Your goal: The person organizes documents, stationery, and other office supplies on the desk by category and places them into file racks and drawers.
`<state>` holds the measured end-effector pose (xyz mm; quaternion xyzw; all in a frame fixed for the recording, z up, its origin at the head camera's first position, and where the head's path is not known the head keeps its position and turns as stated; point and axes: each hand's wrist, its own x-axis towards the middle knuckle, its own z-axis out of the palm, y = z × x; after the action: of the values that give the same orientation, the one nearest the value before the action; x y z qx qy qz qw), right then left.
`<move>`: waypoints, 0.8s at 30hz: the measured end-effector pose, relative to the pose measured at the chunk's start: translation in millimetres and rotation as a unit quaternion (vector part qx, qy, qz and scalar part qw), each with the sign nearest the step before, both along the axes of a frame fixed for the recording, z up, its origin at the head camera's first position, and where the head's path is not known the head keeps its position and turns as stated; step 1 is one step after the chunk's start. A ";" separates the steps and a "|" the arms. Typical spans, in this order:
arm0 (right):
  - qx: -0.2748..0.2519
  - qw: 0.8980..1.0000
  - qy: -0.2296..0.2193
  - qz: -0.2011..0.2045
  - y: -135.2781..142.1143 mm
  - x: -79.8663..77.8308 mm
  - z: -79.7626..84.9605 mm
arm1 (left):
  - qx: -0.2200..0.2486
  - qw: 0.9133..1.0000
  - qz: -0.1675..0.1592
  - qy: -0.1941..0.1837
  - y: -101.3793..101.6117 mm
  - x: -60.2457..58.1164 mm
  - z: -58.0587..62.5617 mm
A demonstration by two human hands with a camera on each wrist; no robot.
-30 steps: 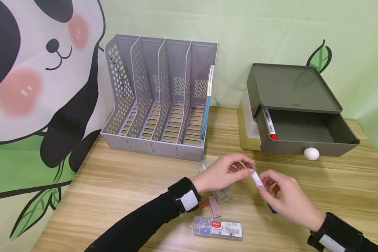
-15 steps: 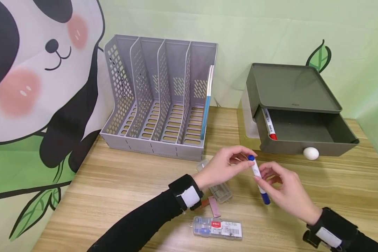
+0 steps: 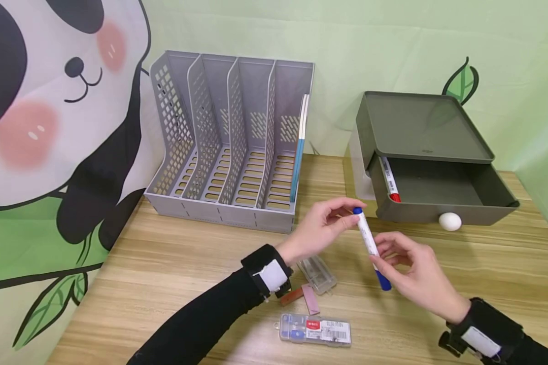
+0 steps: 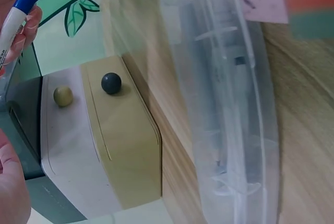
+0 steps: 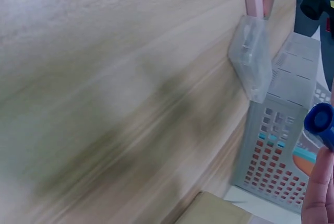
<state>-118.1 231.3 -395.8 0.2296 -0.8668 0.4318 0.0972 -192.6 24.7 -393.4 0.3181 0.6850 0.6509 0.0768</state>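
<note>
A whiteboard marker [image 3: 367,234] with a white barrel and blue ends slants between both hands, above the table. The left hand [image 3: 317,228] pinches its upper blue end between thumb and fingertips. Lower down, the thumb and fingers of the right hand [image 3: 415,274] hold the barrel, with the lower blue end sticking out below. In the left wrist view, part of the marker [image 4: 18,15] shows at the upper left corner. The right wrist view catches one round blue end [image 5: 319,119] at its right edge, just above some fingertips [image 5: 321,182].
Beyond the right hand, a grey drawer unit [image 3: 429,126] has its top drawer pulled out, with a red-capped marker [image 3: 389,180] inside. A grey file rack [image 3: 237,215] holds thin books [image 3: 298,157]. Clear plastic cases [image 3: 317,274], a pink strip [image 3: 310,299] and a reddish strip [image 3: 292,296] lie nearby.
Both hands have moved away from the body and slightly left, carrying the marker. More of the barrel shows between them now, and the left hand has drawn farther from the right.
</note>
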 end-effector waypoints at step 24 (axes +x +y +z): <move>-0.004 0.993 0.107 -0.058 2.0 -8.0 86.8 | -0.007 0.998 0.053 -0.022 15.6 -8.6 18.5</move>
<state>-126.1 233.2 -309.0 0.2239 -0.8613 0.4021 0.2154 -201.2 40.3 -374.9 0.2660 0.7034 0.6565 0.0594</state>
